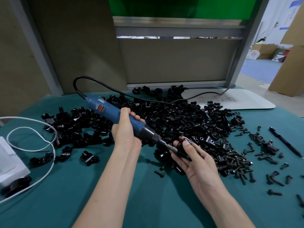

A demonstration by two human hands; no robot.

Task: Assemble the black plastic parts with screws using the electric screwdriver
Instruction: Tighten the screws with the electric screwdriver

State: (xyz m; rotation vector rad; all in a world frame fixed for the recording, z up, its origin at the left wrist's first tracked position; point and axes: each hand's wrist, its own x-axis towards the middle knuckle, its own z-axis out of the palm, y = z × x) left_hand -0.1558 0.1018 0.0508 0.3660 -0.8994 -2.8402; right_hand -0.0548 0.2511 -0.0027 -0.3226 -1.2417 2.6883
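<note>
Head view shows the left hand (pixel 126 129) wrapped round the blue barrel of the electric screwdriver (pixel 115 111), its grip closed fully on the tool just behind the black nose, likely so the tip can be steered with little wobble. The tool slants down and away from that grip toward the right hand (pixel 194 160), whose grip is a firm pinch: thumb and curled fingers clamp a black plastic part (pixel 182 147) raised off the worktop (pixel 148 195). The bit (pixel 167 145) meets the part right at this pinch; whether a screw sits under it is hidden by the thumb. Holding the part in the air seems meant to line its hole up with the bit by feel. Both forearms reach forward and converge, wrists slightly bent inward. Beyond both grips lies the heap of black parts (pixel 172 119), and loose screws (pixel 236 160) are scattered just outside the right grip, within easy reach. The tool's black cord (pixel 115 91) loops away behind the left grip.
</note>
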